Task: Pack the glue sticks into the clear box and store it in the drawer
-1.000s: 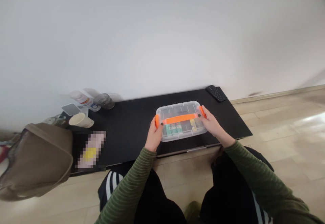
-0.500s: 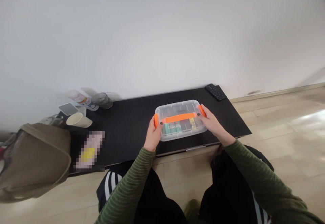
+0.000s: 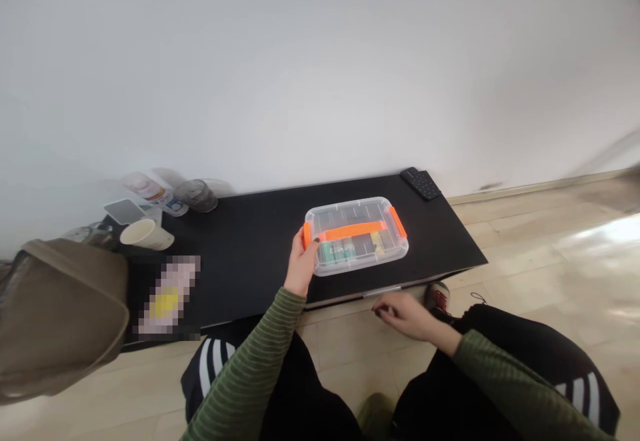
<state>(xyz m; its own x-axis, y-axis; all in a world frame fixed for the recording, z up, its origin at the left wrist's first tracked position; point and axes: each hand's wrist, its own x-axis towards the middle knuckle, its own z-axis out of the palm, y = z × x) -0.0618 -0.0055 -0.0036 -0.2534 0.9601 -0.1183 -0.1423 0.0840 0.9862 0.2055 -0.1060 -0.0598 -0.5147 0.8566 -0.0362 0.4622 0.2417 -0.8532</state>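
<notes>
A clear plastic storage box (image 3: 350, 214) with an orange carry handle and orange side latches rests on the black low table (image 3: 250, 241). Through its lid show green packs and a yellowish item, too blurred to read. My left hand (image 3: 302, 264) grips the box's left end, thumb on the lid near the latch. Away from the box, my right hand (image 3: 407, 314) hovers before the table's front edge, just below a pale drawer handle (image 3: 383, 291). Its fingers are curled in, and nothing shows in them.
At the left stand a paper cup (image 3: 147, 235), a spray can (image 3: 155, 193), a dark glass (image 3: 197, 195) and a brown bag (image 3: 65, 321). A pixelated pink and yellow item (image 3: 167, 297) lies nearby. Black keypad-like objects (image 3: 421, 183) lie at the far right corner.
My right hand has let go of the box's right end and moved down toward me, below the table's front edge. My left hand keeps its hold, and the box stays in place.
</notes>
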